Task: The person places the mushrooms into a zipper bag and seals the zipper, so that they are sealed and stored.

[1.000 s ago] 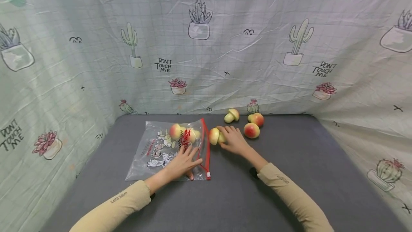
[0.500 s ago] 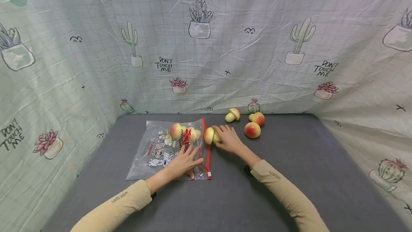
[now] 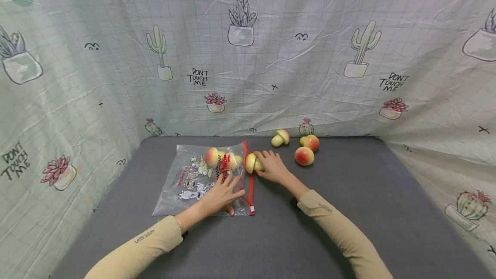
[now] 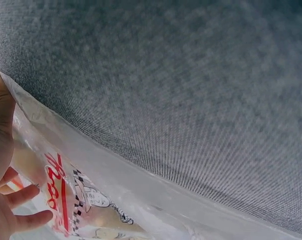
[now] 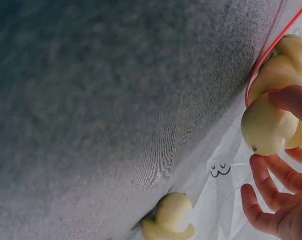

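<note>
My right hand (image 3: pixel 273 168) pinches a yellow toy mushroom (image 3: pixel 252 163) at the red-edged mouth of a clear zip bag (image 3: pixel 166 193). In the right wrist view, thumb and fingertips hold the pale mushroom (image 5: pixel 264 125) right beside the red rim. My left hand (image 3: pixel 218 195) rests on the bag near its mouth, fingers spread; in the left wrist view its thumb (image 4: pixel 2 102) lies at the bag's near edge. Through the printed plastic show two more red-and-yellow mushrooms (image 3: pixel 212 157). Whether the held mushroom is past the rim, I cannot tell.
Right of the bag, toward the back of the grey table (image 3: pixel 348 193), lie a yellow mushroom (image 3: pixel 280 138), a red-capped one (image 3: pixel 310 142) and another red-capped one (image 3: pixel 304 156). A white zip slider (image 3: pixel 252 209) sits at the mouth's near corner. A cactus-print curtain (image 3: pixel 302 63) hangs behind.
My right hand has moved left with the mushroom, from beside the bag to its red-edged mouth, and barely shifts in the last half second. The left hand stays on the bag.
</note>
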`<action>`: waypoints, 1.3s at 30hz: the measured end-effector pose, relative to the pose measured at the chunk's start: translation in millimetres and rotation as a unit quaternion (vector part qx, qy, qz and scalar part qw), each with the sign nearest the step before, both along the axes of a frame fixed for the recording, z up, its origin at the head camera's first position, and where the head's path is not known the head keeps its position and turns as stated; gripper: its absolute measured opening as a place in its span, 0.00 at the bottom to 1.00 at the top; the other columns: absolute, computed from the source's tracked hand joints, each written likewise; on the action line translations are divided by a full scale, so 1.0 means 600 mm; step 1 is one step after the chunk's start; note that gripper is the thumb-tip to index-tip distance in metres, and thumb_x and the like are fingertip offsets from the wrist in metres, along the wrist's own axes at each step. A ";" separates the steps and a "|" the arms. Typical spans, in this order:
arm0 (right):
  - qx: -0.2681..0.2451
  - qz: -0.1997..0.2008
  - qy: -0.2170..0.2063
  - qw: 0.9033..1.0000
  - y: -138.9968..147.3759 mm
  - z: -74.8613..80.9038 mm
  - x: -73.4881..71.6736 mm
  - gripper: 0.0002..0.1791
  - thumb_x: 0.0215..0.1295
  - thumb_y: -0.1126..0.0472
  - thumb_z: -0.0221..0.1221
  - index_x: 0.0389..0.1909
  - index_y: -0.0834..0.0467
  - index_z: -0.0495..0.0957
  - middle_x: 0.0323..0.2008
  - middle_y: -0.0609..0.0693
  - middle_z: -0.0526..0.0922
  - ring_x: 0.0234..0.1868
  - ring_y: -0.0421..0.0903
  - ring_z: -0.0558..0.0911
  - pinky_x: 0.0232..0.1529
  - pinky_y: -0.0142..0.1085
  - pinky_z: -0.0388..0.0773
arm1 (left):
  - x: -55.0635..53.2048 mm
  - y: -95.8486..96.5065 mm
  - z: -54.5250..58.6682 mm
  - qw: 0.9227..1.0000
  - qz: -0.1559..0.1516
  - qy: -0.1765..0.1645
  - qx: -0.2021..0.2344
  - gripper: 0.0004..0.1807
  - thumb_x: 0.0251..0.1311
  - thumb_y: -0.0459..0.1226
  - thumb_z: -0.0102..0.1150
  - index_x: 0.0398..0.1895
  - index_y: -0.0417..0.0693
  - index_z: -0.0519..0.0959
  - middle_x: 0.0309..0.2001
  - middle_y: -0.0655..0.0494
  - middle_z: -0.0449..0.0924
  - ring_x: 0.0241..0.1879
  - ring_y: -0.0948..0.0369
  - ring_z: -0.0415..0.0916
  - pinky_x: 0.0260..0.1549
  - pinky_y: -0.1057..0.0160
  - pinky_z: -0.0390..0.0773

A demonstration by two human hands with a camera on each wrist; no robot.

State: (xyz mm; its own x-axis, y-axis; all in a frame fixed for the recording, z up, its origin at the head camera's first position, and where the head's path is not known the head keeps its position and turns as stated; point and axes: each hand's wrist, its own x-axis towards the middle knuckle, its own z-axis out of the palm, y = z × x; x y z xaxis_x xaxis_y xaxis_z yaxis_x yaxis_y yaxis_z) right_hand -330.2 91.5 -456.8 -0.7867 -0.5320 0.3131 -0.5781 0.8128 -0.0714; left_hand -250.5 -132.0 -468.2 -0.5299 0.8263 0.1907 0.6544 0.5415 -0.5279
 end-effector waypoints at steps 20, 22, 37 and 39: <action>-0.019 -0.011 -0.043 0.999 -0.032 -0.004 -0.010 0.33 0.51 0.52 0.62 0.58 0.58 0.64 0.47 0.60 0.75 0.44 0.57 0.75 0.39 0.51 0.73 | -0.003 -0.002 -0.003 1.000 0.001 -0.006 0.005 0.39 0.34 0.69 0.44 0.53 0.63 0.68 0.60 0.46 0.66 0.54 0.46 0.68 0.47 0.44 0.70; -0.022 -0.006 -0.046 0.999 -0.035 -0.005 -0.009 0.34 0.51 0.51 0.63 0.58 0.59 0.63 0.47 0.60 0.75 0.43 0.57 0.75 0.39 0.50 0.73 | -0.003 -0.001 -0.003 1.000 0.002 -0.008 0.003 0.39 0.34 0.69 0.44 0.53 0.63 0.68 0.60 0.46 0.65 0.55 0.46 0.68 0.47 0.44 0.70; -0.047 0.041 -0.055 0.997 -0.050 -0.010 -0.007 0.36 0.51 0.52 0.62 0.57 0.68 0.63 0.46 0.64 0.75 0.44 0.57 0.77 0.43 0.45 0.75 | -0.002 -0.002 -0.003 1.000 0.007 -0.011 -0.005 0.40 0.34 0.69 0.44 0.55 0.65 0.68 0.61 0.46 0.65 0.56 0.46 0.67 0.48 0.44 0.69; -0.027 0.030 -0.054 0.998 -0.048 -0.008 -0.005 0.36 0.52 0.51 0.62 0.58 0.66 0.63 0.47 0.62 0.75 0.46 0.57 0.76 0.44 0.48 0.74 | -0.002 -0.001 -0.004 1.000 0.009 -0.012 -0.006 0.40 0.34 0.69 0.44 0.54 0.65 0.68 0.60 0.47 0.65 0.56 0.46 0.67 0.48 0.45 0.69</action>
State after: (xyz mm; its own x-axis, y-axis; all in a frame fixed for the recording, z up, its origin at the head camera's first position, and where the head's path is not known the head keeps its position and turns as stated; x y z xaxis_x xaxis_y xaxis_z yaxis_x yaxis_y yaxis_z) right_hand -333.1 62.7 -461.8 -0.7846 -0.5636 0.2582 -0.6122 0.7703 -0.1787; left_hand -251.8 -132.8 -470.5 -0.5484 0.8192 0.1676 0.6573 0.5463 -0.5192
